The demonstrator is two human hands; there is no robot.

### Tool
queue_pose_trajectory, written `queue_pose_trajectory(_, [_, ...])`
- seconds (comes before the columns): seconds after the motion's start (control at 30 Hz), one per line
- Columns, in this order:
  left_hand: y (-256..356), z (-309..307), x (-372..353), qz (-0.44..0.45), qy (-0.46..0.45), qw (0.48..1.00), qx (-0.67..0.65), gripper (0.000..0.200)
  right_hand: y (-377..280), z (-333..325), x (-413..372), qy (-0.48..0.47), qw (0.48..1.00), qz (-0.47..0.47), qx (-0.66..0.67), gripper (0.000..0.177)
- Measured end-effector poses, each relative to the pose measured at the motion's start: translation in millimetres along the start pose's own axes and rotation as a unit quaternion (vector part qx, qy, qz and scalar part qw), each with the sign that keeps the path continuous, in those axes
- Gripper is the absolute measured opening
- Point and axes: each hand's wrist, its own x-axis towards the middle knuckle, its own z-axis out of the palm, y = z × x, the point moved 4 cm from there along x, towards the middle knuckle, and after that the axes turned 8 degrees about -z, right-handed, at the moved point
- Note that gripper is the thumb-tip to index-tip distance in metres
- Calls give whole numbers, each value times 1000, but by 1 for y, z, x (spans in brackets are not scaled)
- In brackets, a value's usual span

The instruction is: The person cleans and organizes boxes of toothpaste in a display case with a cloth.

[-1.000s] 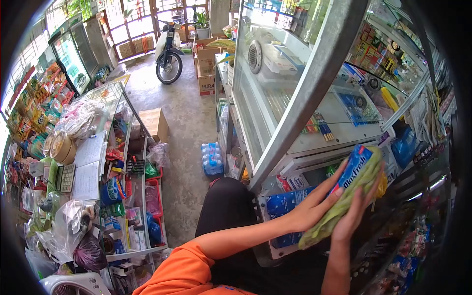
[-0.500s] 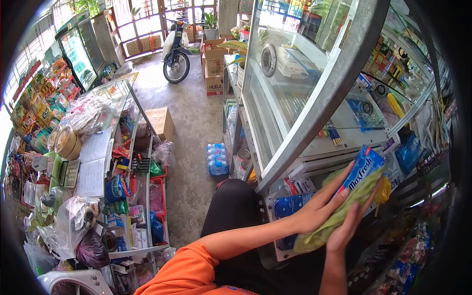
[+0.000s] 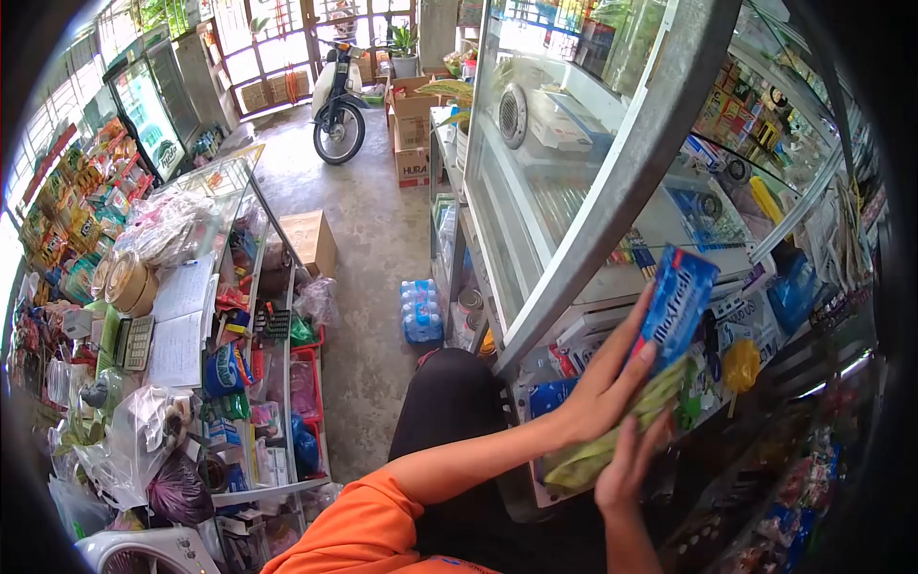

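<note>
A blue MaxFresh toothpaste box (image 3: 685, 298) is tilted upward in my left hand (image 3: 595, 407), whose thumb and fingers close around its lower part. A crumpled yellow-green cloth (image 3: 588, 464) hangs below the box, against my left palm. From the right, my right hand (image 3: 626, 469) presses its fingers onto the cloth, below the box; its fingertips are somewhat blurred. Both hands are over the lower shelf of the glass cabinet (image 3: 574, 220), beside blue packages (image 3: 552, 396).
A metal cabinet post (image 3: 636, 172) slants up close to my hands. On the left a glass counter holds an open notebook (image 3: 179, 325) and a calculator (image 3: 137, 342). Bottled water (image 3: 421, 311) stands on the floor by my knee. A motorbike (image 3: 338, 110) is parked near the doorway.
Both hands have moved left with the box and cloth. The cloth has slid down off the box, showing more of its blue face, and my right hand is lower.
</note>
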Motion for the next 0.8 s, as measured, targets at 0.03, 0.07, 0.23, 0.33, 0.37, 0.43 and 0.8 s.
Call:
queue_pose_trajectory(0.03, [6,-7,2,0,18,1000,0,69,6,6,-19,-19,1000,-10,-14,66])
queue_pose_trajectory(0.07, [9,-12,3,1,36,999,0,70,11,9,-32,-38,999,-20,-28,63])
queue_pose_trajectory(0.23, [7,-4,1,20,41,999,8,70,24,-5,-50,-55,998,-14,-40,56])
queue_pose_trajectory(0.33, [7,-1,0,35,74,997,15,66,24,-9,-45,-45,998,-17,-37,56])
queue_pose_trajectory(0.37, [6,0,0,31,60,998,13,66,23,-10,-42,-34,999,-27,-23,58])
queue_pose_trajectory(0.43, [6,3,-4,27,47,998,10,66,21,-10,-34,-13,999,-45,7,63])
queue_pose_trajectory(0.8, [-9,35,-14,-55,-133,989,-33,67,-51,-58,118,129,977,-141,91,65])
